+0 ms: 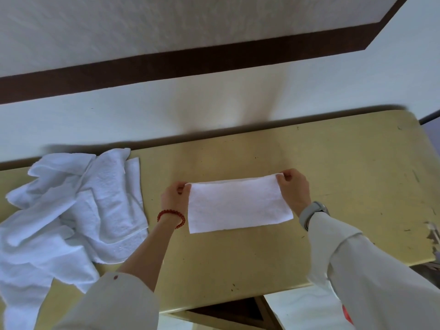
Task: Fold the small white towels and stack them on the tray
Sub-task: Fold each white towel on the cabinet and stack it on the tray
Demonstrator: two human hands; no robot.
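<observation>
A small white towel [239, 206], folded into a flat rectangle, lies in the middle of the yellow table [345, 167]. My left hand [175, 196] pinches its far left corner, and my right hand [295, 189] pinches its far right corner. A heap of unfolded white towels [71, 210] covers the left part of the table. No tray shows in this view.
The table's back edge runs along a white wall with a dark brown band [190, 58]. The table's right end [428, 210] is scuffed and chipped. Its front edge lies close to my body, with a wooden frame below it.
</observation>
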